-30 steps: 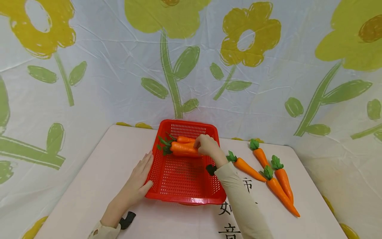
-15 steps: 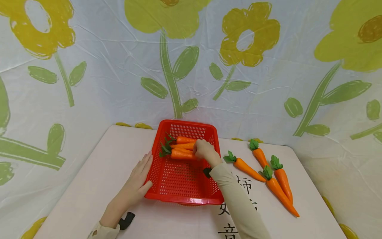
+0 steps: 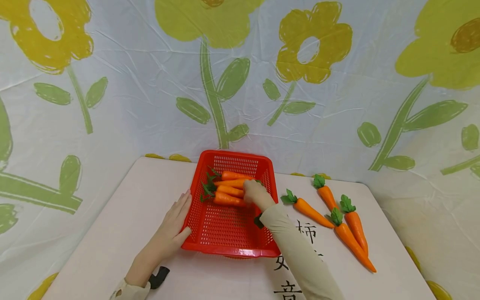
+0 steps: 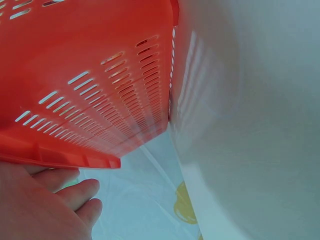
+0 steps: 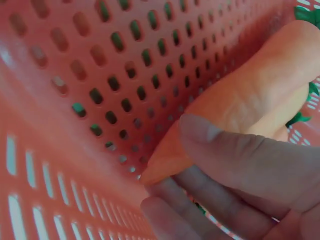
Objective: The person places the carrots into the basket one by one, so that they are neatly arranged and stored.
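Inside a red plastic basket with slotted walls, several orange carrots lie side by side, their green tops toward the left wall. My right hand reaches in and pinches the tapered end of the nearest carrot. The right wrist view shows the thumb on top of this carrot and fingers beneath its tip. My left hand rests along the basket's left side, fingers extended against the rim. In the left wrist view, those fingers are just under the rim, and the palm is partly cut off.
To the right of the basket, several more carrots lie loose on the pale table, some overlapping. Black printed characters mark the tabletop near the basket. A flower-patterned cloth rises behind the table and around its sides.
The right hand has moved the held carrot slightly toward the basket's near side, and the carrots behind it now show spread apart. The left hand stays on the basket's side.
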Tool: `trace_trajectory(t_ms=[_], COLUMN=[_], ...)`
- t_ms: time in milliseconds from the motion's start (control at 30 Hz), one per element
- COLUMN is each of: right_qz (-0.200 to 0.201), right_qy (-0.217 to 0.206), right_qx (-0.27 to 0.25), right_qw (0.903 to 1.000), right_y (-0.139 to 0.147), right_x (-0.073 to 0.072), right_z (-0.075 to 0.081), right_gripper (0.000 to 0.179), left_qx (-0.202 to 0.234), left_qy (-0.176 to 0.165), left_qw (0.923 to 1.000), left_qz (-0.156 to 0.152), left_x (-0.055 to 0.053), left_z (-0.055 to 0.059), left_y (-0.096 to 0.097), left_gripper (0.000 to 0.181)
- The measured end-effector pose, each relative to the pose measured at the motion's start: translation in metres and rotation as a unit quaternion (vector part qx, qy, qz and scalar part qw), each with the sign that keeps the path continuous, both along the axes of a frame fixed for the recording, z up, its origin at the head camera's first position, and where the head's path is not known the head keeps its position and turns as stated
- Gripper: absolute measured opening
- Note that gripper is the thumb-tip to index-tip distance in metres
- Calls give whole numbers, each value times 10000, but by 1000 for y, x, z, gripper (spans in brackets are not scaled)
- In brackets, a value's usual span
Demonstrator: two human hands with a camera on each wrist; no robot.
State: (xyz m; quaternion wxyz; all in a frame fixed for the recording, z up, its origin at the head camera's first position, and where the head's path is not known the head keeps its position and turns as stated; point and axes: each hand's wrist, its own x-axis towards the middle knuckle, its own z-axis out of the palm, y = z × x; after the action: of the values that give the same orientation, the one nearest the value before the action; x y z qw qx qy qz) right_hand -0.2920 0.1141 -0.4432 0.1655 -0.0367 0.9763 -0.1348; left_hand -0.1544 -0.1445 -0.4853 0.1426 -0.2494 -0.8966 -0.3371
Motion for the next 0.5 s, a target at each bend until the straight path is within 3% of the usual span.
trace_trajectory(t_ms=[100, 367, 500], right_qz=[124, -11, 0], right_qy=[172, 269, 298], right_qx=[162, -505, -492], right_qw=[9996, 9984, 9983], right_y=[1, 2, 1], right_x=[4, 17, 20], right_z=[1, 2, 3], right_gripper=[38, 37, 34], left_qx=[-16, -34, -11], left_qy=[-43, -63, -19], left_qw=[10000, 10000, 10000], left_qz=[12, 25, 18], left_x=[0, 0, 0], left_z=[0, 0, 0], left_y=[0, -1, 0], left_gripper=[81, 81, 80])
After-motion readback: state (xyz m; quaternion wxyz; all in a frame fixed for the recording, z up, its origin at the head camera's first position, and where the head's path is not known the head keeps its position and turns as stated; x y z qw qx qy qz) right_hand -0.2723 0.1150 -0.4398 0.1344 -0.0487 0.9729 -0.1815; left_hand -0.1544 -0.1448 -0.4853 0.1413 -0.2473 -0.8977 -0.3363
